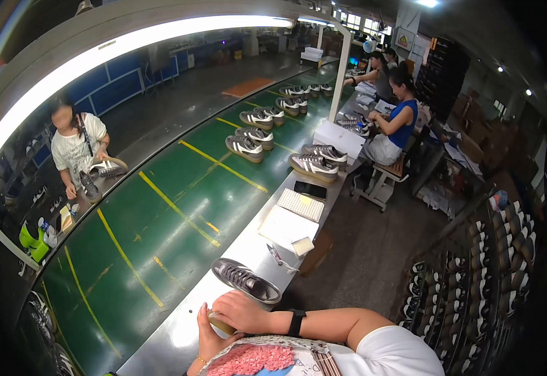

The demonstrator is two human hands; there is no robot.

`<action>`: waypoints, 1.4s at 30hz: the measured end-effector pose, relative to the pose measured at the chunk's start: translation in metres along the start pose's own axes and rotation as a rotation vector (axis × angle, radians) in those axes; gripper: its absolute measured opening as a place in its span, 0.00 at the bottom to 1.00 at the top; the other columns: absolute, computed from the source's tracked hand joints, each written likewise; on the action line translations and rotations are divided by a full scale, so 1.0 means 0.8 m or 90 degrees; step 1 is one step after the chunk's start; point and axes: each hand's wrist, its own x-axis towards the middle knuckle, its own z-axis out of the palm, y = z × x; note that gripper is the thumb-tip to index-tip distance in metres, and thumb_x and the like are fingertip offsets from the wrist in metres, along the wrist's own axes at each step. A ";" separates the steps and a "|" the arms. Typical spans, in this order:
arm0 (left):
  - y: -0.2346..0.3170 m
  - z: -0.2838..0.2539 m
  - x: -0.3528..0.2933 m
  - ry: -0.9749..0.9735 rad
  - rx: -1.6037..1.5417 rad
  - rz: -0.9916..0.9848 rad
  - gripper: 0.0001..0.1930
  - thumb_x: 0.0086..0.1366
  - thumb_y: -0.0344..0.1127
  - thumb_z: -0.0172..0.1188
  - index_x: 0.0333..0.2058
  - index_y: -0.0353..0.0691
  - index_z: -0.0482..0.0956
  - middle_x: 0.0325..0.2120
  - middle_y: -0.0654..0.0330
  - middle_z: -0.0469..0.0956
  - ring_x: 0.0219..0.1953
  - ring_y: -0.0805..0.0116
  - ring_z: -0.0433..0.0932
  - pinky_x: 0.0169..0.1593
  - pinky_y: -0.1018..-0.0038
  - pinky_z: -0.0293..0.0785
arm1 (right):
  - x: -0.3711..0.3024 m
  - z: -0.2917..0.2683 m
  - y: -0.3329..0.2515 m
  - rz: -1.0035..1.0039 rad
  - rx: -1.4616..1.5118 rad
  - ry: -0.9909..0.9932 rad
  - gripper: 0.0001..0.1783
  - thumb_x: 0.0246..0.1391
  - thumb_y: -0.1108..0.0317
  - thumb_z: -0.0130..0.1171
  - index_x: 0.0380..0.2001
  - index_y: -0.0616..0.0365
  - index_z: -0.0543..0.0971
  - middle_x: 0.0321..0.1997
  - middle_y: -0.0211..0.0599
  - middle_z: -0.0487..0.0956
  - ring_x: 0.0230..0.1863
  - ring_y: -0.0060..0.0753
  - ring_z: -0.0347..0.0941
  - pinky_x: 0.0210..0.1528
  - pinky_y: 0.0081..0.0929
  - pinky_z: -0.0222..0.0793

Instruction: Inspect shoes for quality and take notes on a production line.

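Close to my body, both hands are closed on a shoe; only part of its tan sole edge shows, and the rest is hidden by my hands. My right hand, with a black band on its wrist, lies over the top. On the near side, my left hand grips it with the thumb pointing up. Just beyond my hands, a dark grey lace-up shoe rests on the metal bench, laces facing up.
Farther along the bench lie a white sheet, a yellowish pad, a phone and a shoe pair. A green conveyor carries more pairs. Co-workers sit beyond and across. A shoe rack stands at right.
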 end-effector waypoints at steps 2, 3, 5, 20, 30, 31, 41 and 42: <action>0.007 0.014 -0.012 0.020 -0.370 -0.085 0.61 0.31 0.44 0.77 0.58 0.32 0.42 0.55 0.37 0.51 0.58 0.43 0.54 0.57 0.58 0.57 | -0.019 0.005 -0.009 -0.048 0.001 0.009 0.08 0.50 0.66 0.52 0.33 0.54 0.71 0.36 0.33 0.71 0.41 0.39 0.68 0.46 0.34 0.59; -0.004 0.010 -0.019 0.057 0.048 0.116 0.57 0.32 0.42 0.76 0.57 0.32 0.47 0.51 0.40 0.58 0.54 0.46 0.61 0.54 0.60 0.60 | -0.027 0.004 -0.014 -0.044 -0.011 0.017 0.08 0.50 0.66 0.52 0.34 0.54 0.71 0.37 0.32 0.72 0.43 0.37 0.68 0.47 0.34 0.59; 0.002 0.009 -0.028 0.065 0.027 0.051 0.54 0.32 0.41 0.76 0.56 0.32 0.50 0.49 0.42 0.60 0.51 0.47 0.63 0.53 0.61 0.62 | -0.025 -0.007 -0.023 -0.022 0.053 -0.010 0.07 0.51 0.67 0.52 0.33 0.55 0.72 0.37 0.32 0.72 0.43 0.37 0.67 0.48 0.35 0.58; 0.102 -0.008 -0.048 0.052 0.131 -0.025 0.47 0.37 0.45 0.73 0.54 0.35 0.57 0.48 0.48 0.65 0.49 0.51 0.66 0.52 0.65 0.66 | -0.058 -0.091 -0.051 0.392 0.236 -0.034 0.08 0.53 0.69 0.54 0.34 0.63 0.73 0.23 0.34 0.75 0.20 0.17 0.69 0.23 0.19 0.65; 0.127 0.010 -0.045 0.044 0.059 -0.086 0.46 0.41 0.44 0.71 0.54 0.32 0.54 0.50 0.45 0.63 0.52 0.47 0.64 0.54 0.63 0.63 | -0.045 -0.098 -0.079 0.130 -0.078 -0.140 0.07 0.46 0.69 0.59 0.23 0.60 0.73 0.31 0.39 0.71 0.32 0.38 0.68 0.32 0.30 0.63; 0.128 0.013 -0.048 0.057 0.039 -0.085 0.46 0.40 0.44 0.71 0.54 0.32 0.54 0.51 0.44 0.62 0.53 0.47 0.63 0.54 0.63 0.63 | -0.052 -0.100 -0.081 0.173 -0.102 -0.187 0.07 0.44 0.68 0.59 0.22 0.59 0.73 0.36 0.40 0.70 0.40 0.42 0.65 0.41 0.35 0.60; 0.150 0.032 -0.063 0.030 0.071 -0.083 0.41 0.40 0.38 0.69 0.53 0.32 0.60 0.50 0.46 0.66 0.52 0.50 0.67 0.52 0.64 0.65 | -0.035 -0.083 -0.088 0.043 -0.238 -0.173 0.09 0.40 0.71 0.58 0.25 0.63 0.71 0.47 0.41 0.68 0.52 0.44 0.61 0.54 0.46 0.54; 0.151 0.034 -0.063 0.022 0.054 -0.084 0.38 0.41 0.34 0.67 0.52 0.34 0.61 0.51 0.47 0.66 0.53 0.51 0.67 0.53 0.65 0.65 | -0.032 -0.081 -0.090 0.048 -0.259 -0.180 0.09 0.40 0.71 0.58 0.24 0.63 0.70 0.47 0.41 0.68 0.52 0.44 0.61 0.54 0.46 0.54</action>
